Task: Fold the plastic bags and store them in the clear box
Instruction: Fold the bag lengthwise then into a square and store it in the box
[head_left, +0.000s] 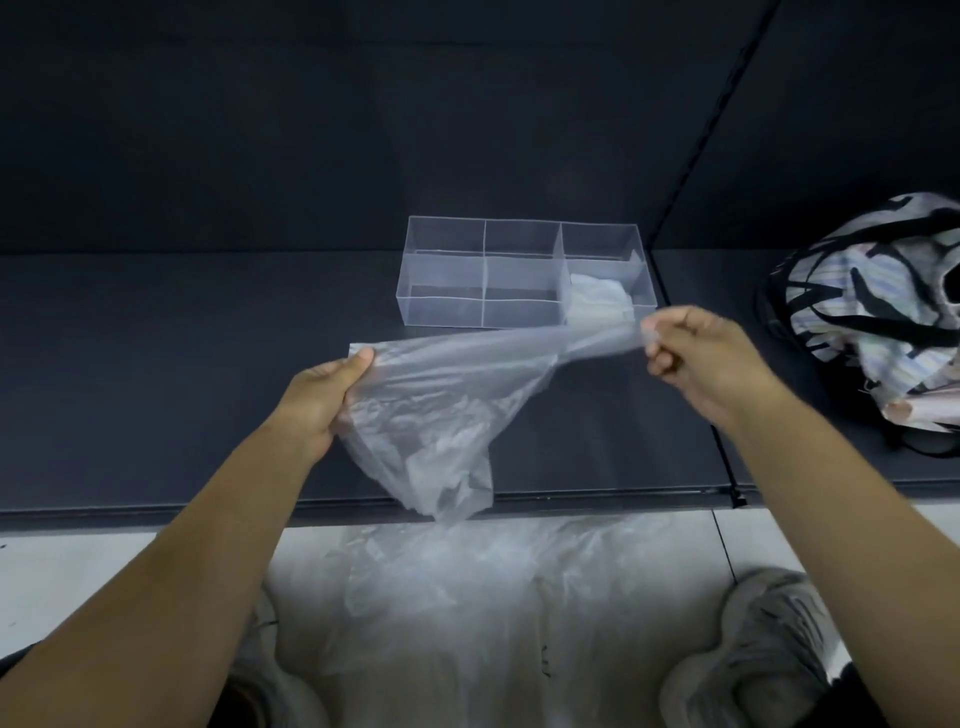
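One folded bag (597, 304) lies in the near-right compartment of the clear box (441, 293), my left fingers (358, 361) and right fingers (657, 358) pinch an unfolded plastic bag (441, 400) taut just before that box, and more bags (467, 582) wait below it.

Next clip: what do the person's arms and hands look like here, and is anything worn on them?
The left forearm and right forearm are bare to the frame edge, with no sleeve in view. The left hand and right hand have no gloves, and no watch, bracelet or ring shows.
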